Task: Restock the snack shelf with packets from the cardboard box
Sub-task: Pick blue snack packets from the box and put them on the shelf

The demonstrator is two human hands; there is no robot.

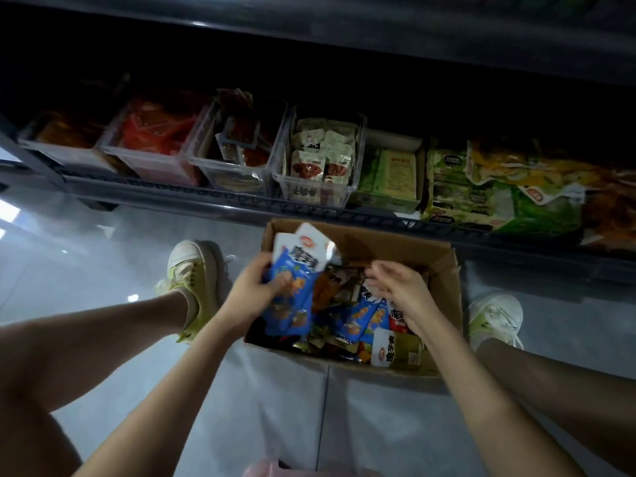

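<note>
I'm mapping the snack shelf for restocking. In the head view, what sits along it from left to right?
Clear plastic bin of orange-brown packets, clear bin of red packets, clear bin of dark red packets, clear bin of white-and-red packets, green-and-yellow carton, green multipack bags.

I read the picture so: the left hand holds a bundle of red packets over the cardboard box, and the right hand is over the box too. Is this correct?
No. In the head view the packets in the left hand are blue, not red. The rest stands: they are over the cardboard box, and the right hand is too.
</note>
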